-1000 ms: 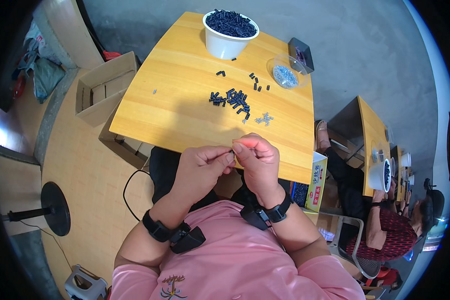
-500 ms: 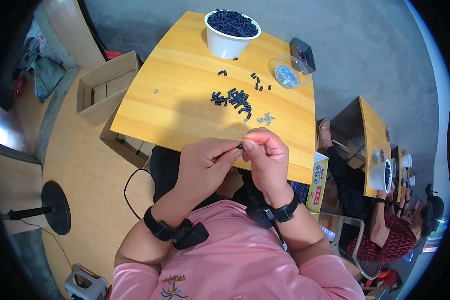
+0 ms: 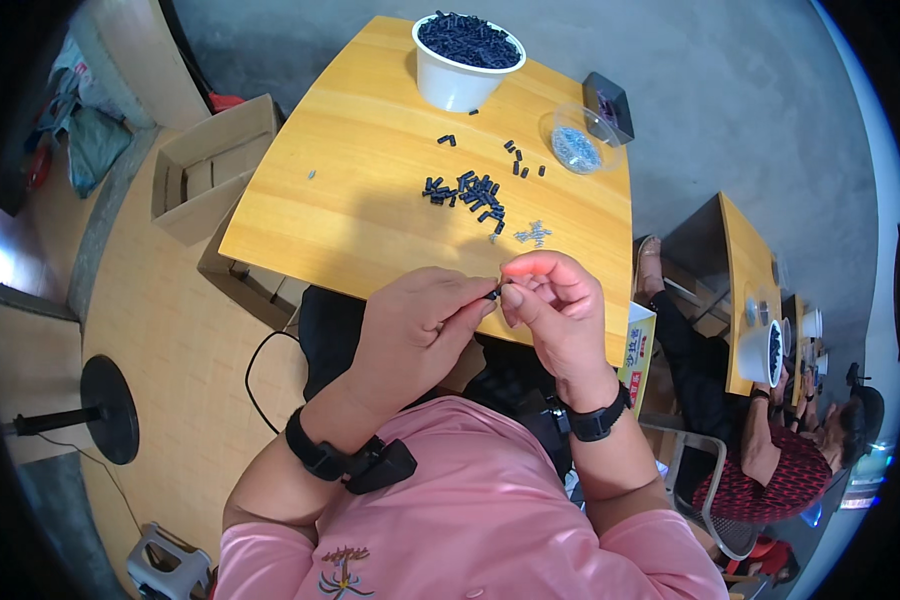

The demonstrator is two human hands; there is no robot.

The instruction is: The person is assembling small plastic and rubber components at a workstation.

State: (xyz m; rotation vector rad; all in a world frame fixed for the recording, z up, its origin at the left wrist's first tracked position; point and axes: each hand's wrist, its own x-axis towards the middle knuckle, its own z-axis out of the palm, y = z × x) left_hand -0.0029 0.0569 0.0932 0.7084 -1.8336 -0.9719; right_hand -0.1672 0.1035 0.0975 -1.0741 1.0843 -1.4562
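Between the thumb and finger of my left hand [image 3: 418, 325] is a small black tubular piece [image 3: 492, 295], mostly covered by the fingertips. My right hand [image 3: 565, 315] is closed in a pinch close beside it; whatever it grips is too small to make out. Both hands are above the near edge of the wooden table [image 3: 310, 225]. Farther in lies a heap of similar black tubular pieces [image 3: 480, 195], with several strays behind it. To the heap's right is a little cluster of small silvery metal parts [image 3: 535, 234].
A white tub [image 3: 457, 88] heaped with black pieces stands at the table's back. Right of it are a clear bowl [image 3: 576, 150] of metal parts and a black box [image 3: 610, 108]. Cardboard boxes [image 3: 210, 175] sit left of the table. Another person [image 3: 770, 460] sits at the right.
Both hands have shifted a little to the right. My right hand has drawn slightly away from the left, and its fingers have lifted. The black piece stays in my left hand.
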